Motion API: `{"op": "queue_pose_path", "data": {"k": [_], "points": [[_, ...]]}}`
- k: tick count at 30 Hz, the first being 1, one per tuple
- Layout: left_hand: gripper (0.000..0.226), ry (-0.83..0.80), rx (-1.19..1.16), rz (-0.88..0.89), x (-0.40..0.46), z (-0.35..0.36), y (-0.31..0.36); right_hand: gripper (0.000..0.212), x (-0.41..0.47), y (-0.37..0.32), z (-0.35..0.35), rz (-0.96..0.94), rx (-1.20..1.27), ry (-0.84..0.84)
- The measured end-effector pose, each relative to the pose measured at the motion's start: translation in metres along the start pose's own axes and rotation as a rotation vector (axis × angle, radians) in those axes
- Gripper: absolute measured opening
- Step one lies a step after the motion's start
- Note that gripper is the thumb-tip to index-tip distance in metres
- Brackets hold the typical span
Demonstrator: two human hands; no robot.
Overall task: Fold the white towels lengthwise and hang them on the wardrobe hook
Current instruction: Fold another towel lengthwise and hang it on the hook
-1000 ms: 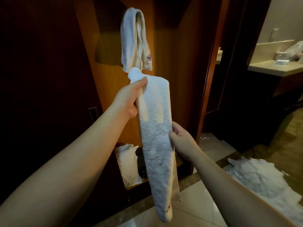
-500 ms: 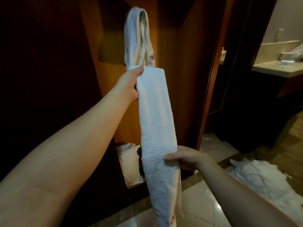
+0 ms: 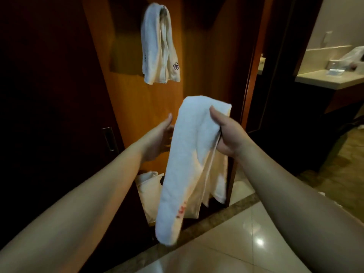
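The right hand (image 3: 226,134) grips a folded white terry towel (image 3: 189,164), fingers clamped on it; the left hand (image 3: 157,140) lies open-fingered beside it. Another white towel (image 3: 157,46) hangs in the wooden wardrobe (image 3: 206,56); glossy tiled floor (image 3: 236,243), pale vanity surface (image 3: 331,79) right.

The hook (image 3: 164,9) is almost wholly covered by the hung towel (image 3: 157,46); only a dark bit shows at the fold. The held towel (image 3: 189,158) hides the right hand's (image 3: 226,133) fingers and most of the left hand's (image 3: 157,140) fingers, so the left hand's hold cannot be told. Red marks near the held towel's lower end are blurred, unreadable. The pale bundle (image 3: 148,186) low in the wardrobe is partly behind the towel. Both forearms run off the bottom edge.
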State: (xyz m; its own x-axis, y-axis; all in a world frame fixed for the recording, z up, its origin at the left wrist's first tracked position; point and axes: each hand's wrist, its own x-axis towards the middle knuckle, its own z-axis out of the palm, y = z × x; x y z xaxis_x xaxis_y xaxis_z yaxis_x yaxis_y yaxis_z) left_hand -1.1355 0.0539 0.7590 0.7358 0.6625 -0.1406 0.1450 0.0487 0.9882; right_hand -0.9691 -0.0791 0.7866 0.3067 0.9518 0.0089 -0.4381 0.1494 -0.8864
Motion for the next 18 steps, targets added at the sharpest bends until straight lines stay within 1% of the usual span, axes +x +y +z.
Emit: {"op": "queue_pose_path", "data": {"k": [2,4,7,9,11,13,15,16,18], "points": [[0.071,0.02,-0.067,0.095,-0.017,0.01,-0.018,0.036,0.006,-0.011,0.003,-0.032,0.009,0.029],[0.078,0.078,-0.07,0.178,-0.033,0.016,-0.035,0.026,0.01,-0.022,0.007,-0.091,-0.024,0.028],[0.086,0.168,0.102,0.201,-0.043,0.023,-0.066,0.019,0.013,-0.039,0.017,-0.197,-0.117,0.028],[0.087,0.207,0.189,0.184,-0.037,0.028,-0.081,0.022,0.014,-0.048,0.023,-0.245,-0.148,0.032],[0.077,0.325,0.291,0.226,-0.027,0.031,-0.088,0.03,0.016,-0.055,0.028,-0.271,-0.159,0.043],[0.074,0.437,0.408,0.239,-0.016,0.03,-0.088,0.037,0.018,-0.061,0.033,-0.288,-0.14,0.046],[0.082,0.431,0.437,0.196,-0.008,0.029,-0.087,0.037,0.02,-0.067,0.038,-0.303,-0.086,0.043],[0.086,0.392,0.409,0.178,-0.005,0.028,-0.086,0.036,0.021,-0.069,0.04,-0.312,-0.056,0.053],[0.088,0.332,0.318,0.163,-0.003,0.028,-0.087,0.038,0.025,-0.071,0.046,-0.319,-0.017,0.104]]}}
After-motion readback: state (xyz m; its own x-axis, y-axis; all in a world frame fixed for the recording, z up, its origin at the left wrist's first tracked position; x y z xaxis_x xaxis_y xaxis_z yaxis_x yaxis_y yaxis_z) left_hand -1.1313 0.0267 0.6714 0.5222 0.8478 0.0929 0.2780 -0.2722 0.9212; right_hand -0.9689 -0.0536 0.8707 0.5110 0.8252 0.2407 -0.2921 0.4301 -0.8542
